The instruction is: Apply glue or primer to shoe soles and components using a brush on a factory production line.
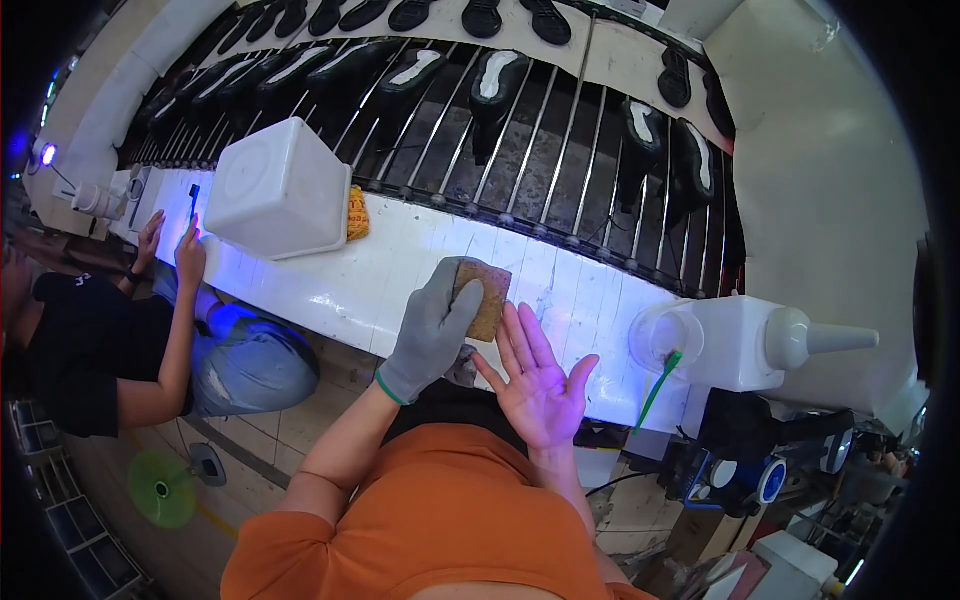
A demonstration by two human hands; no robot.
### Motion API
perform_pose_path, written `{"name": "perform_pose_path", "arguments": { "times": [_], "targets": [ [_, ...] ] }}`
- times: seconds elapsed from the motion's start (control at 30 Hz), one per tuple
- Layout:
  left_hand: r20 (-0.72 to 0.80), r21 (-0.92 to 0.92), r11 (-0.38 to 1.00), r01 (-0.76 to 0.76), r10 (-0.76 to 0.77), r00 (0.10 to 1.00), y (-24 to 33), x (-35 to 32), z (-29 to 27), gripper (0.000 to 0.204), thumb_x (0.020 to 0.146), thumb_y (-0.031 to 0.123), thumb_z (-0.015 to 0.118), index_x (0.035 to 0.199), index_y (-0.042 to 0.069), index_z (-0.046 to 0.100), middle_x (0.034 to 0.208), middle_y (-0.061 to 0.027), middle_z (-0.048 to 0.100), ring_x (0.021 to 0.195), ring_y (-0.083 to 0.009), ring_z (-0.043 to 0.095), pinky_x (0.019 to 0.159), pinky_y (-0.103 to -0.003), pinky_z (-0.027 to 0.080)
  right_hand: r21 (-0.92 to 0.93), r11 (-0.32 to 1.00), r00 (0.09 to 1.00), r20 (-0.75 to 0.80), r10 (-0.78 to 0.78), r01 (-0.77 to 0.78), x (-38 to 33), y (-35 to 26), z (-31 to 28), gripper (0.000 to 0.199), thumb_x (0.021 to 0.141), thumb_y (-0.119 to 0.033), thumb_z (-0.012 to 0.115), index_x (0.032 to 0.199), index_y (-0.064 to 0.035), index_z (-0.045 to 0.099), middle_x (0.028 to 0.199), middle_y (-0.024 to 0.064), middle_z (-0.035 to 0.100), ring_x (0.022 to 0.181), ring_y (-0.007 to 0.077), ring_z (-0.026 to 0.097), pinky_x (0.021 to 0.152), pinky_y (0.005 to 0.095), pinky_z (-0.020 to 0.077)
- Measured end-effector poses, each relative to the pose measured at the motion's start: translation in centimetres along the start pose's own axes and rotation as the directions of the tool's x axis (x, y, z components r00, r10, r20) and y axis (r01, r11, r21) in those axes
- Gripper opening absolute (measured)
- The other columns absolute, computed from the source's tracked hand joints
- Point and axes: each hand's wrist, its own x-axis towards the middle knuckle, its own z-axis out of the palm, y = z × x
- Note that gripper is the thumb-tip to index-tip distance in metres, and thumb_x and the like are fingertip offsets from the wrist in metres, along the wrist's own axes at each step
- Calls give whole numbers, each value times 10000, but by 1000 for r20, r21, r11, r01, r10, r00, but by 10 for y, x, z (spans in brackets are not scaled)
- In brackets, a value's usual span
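My left hand (425,330), in a grey glove with a green cuff, grips a brown, rough-looking rectangular block (489,302), thumb across its front; whether it is sponge or rubber I cannot tell. Just right of it, my bare right hand (538,385) is turned palm up with fingers stretched out, holding nothing. Its fingertips come close to the block's lower edge; whether they touch is unclear. Both hands are over the near edge of the white bench (390,290). A small dark grey bundle (462,368) shows between the wrists.
Beyond the bench, a roller conveyor (540,150) carries black shoe uppers (497,85) with white undersides; black soles (482,17) lie behind. A white box (275,190) stands left, a white bottle (745,340) and cup with green-handled brush (655,390) right. A co-worker (120,345) sits at left.
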Motion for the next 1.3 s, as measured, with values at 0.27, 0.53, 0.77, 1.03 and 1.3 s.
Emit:
{"name": "perform_pose_path", "arguments": {
  "times": [0.27,0.53,0.77,1.03,1.3],
  "targets": [
    [-68,207,977,-59,75,995,2,1,19,254,935,200,538,1092,6,489,744,-204,628,687,-395,644,578,-426,492,-79,997,998,-64,-10,5,-2,-1,0,904,898,-725,223,1522,-94,51,1597,33,72,1468,205,54,1151,537,79],
    [234,105,991,-85,58,970,13,-7,24,274,964,218,480,1134,6,438,721,-172,637,640,-349,650,564,-419,503,-23,999,989,-142,-32,29,-9,-1,2,820,920,-698,214,1530,-164,92,1589,20,133,1448,216,140,1145,499,132],
    [339,205,975,-82,7,941,14,-33,32,318,982,264,452,1169,7,440,755,-148,639,590,-330,635,534,-419,492,-54,997,979,-194,-68,59,-13,-8,3,860,932,-671,251,1515,-60,85,1598,27,65,1449,229,140,1174,438,101],
    [439,433,825,-363,159,884,-2,-58,39,312,968,280,483,1164,38,458,701,-112,626,573,-302,630,529,-407,482,-53,997,987,-148,-60,53,-12,-9,1,1018,870,-750,261,1487,41,89,1570,165,122,1443,263,158,1171,422,143],
    [255,337,924,-183,98,962,-11,-50,42,281,957,265,497,1140,54,465,630,-112,610,562,-305,628,510,-426,472,-84,995,983,-170,-72,58,-9,-3,5,958,901,-688,332,1493,14,58,1544,189,189,1433,292,190,1164,468,172]
  ]
}}
